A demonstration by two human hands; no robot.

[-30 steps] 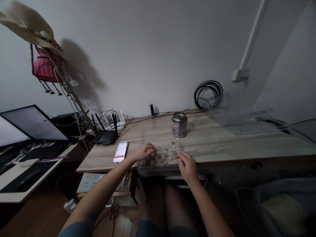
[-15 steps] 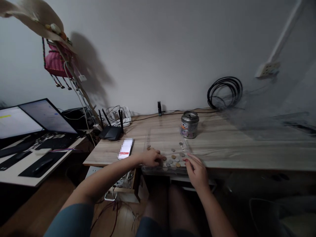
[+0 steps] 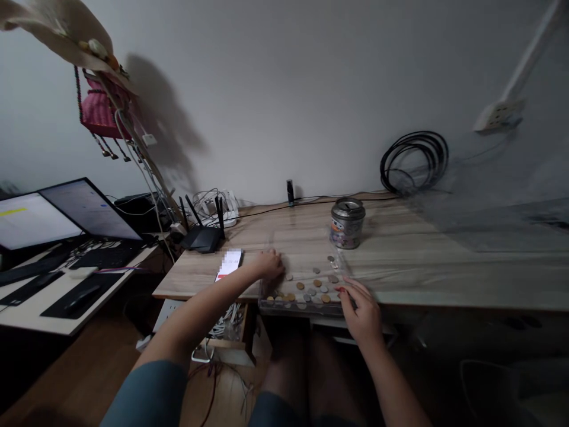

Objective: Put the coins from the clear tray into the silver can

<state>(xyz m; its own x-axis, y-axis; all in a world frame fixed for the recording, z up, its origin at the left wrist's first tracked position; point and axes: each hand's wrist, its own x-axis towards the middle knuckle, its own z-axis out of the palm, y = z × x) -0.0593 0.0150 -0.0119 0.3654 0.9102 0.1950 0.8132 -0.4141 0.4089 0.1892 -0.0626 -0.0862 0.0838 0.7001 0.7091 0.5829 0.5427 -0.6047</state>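
Several silver and gold coins (image 3: 312, 292) lie spread in a shallow clear plastic tray (image 3: 267, 307) at the front edge of the table. My left hand (image 3: 269, 265) is over the tray's left back part, fingers curled downward and pressed together; whatever is in them is hidden. Against the tray's right side is my right hand (image 3: 362, 311), its thumb and fingers bent around the rim close to the coins. Behind the tray stands a round metal tin (image 3: 347, 223) with a printed picture and a slot in its lid.
A phone (image 3: 229, 264) lies left of the tray, near a black router (image 3: 202, 237). Along the wall are a small dark bottle (image 3: 290, 193) and a black cable coil (image 3: 414, 161). Clear plastic sheeting (image 3: 484, 222) covers the right side. Below the table, a drawer (image 3: 226, 350) stands open.
My left hand has moved back and left from the coins at the tray's front, so more coins show at the front left. My right hand stays at the tray's right side.
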